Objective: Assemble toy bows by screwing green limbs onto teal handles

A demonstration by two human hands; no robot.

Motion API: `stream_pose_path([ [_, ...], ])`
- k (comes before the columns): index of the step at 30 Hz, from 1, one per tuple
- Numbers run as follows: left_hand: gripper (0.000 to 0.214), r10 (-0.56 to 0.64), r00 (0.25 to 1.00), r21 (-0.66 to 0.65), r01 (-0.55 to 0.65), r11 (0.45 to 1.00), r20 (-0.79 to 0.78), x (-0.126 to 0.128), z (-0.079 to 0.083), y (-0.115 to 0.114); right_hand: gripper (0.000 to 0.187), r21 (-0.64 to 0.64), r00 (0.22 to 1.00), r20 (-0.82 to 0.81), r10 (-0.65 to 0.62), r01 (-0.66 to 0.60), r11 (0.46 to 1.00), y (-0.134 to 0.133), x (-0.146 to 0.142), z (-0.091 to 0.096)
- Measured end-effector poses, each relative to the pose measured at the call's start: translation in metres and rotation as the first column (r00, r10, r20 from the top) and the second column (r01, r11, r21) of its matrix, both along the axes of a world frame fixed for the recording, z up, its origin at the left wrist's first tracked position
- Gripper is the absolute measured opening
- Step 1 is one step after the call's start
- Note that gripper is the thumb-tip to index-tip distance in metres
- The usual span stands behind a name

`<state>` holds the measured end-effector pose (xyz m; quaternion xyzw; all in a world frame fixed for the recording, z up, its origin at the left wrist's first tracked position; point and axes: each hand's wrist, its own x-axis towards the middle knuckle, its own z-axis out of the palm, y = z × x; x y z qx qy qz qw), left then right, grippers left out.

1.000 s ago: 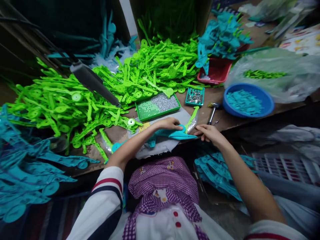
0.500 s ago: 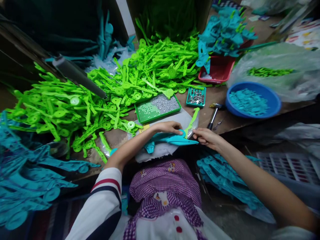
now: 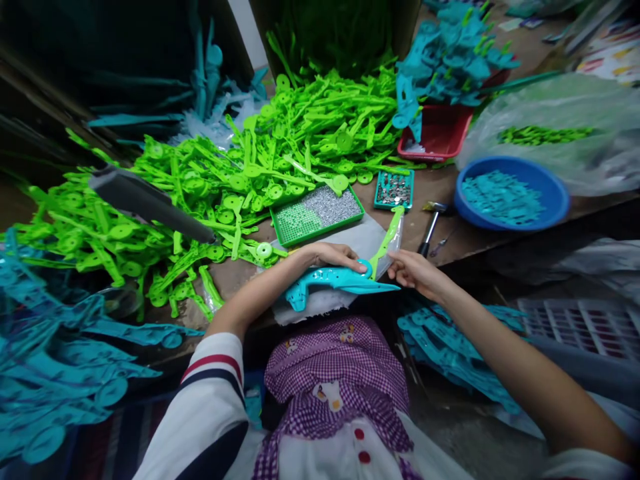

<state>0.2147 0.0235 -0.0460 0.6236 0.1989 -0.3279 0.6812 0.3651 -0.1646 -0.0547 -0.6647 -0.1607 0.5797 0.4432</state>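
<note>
A turquoise plastic part (image 3: 330, 277), long and pointed at its right end, lies over a white cloth (image 3: 313, 307) at the table's front edge. My left hand (image 3: 337, 257) is closed on it from above, thumb by its round end. From that round end a lime-green plastic arm (image 3: 387, 241) sticks up to the right, with a clear plastic piece (image 3: 396, 239) along its side. Beside the clear piece my right hand (image 3: 415, 272) has its fingers curled in a pinch; what sits between the fingertips is too small to tell.
Behind my hands stands a green tray (image 3: 320, 233) of small metal pieces, and a small teal tray (image 3: 394, 190) of metal parts. A hammer (image 3: 431, 230) and a blue basin (image 3: 513, 225) lie right. Lime-green arms (image 3: 310, 127) are heaped behind; turquoise parts (image 3: 65, 360) pile up left.
My right hand has shifted slightly up along the clear piece, its fingers still curled. The left hand keeps its hold on the turquoise part. The whole view has tilted a little.
</note>
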Motion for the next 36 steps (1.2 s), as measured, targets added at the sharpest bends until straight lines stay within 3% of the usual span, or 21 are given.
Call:
stream_pose_path([
  [7, 0.050, 0.038, 0.999, 0.021, -0.038, 0.999, -0.018, 0.000, -0.014, -0.004, 0.024, -0.036, 0.999, -0.026, 0.018, -0.019, 0.999, 0.002, -0.001, -0.001],
  [14, 0.057, 0.073, 0.996, 0.087, -0.077, 0.993, 0.048, 0.001, -0.017, -0.007, 0.020, -0.046, 0.999, -0.034, 0.018, -0.020, 0.999, 0.003, -0.001, -0.002],
  [17, 0.057, 0.085, 0.995, 0.071, -0.088, 0.994, 0.046, 0.000, -0.017, -0.007, 0.028, -0.045, 1.000, -0.008, 0.028, -0.028, 0.999, 0.000, -0.001, -0.003],
  [20, 0.053, 0.103, 0.994, 0.037, -0.105, 0.994, 0.037, -0.001, -0.018, -0.005, 0.040, -0.009, 0.986, 0.130, 0.106, -0.106, 0.994, -0.013, -0.002, -0.005],
  [22, 0.051, 0.108, 0.993, 0.031, -0.109, 0.994, 0.038, -0.001, -0.019, -0.004, 0.048, -0.019, 0.944, 0.245, 0.222, -0.224, 0.974, -0.024, -0.006, -0.007],
  [25, 0.047, 0.096, 0.994, 0.032, -0.098, 0.995, 0.046, 0.000, -0.020, -0.004, 0.057, -0.064, 0.900, 0.258, 0.352, -0.348, 0.935, -0.038, -0.016, -0.007],
  [31, 0.047, 0.113, 0.993, 0.035, -0.114, 0.993, 0.031, -0.001, -0.014, -0.006, 0.060, -0.041, 0.971, 0.041, 0.237, -0.236, 0.971, -0.041, -0.028, -0.011],
  [36, 0.049, 0.111, 0.992, 0.049, -0.114, 0.992, 0.059, -0.001, -0.012, -0.006, 0.057, -0.005, 0.988, -0.018, 0.152, -0.152, 0.988, -0.043, -0.031, -0.021],
])
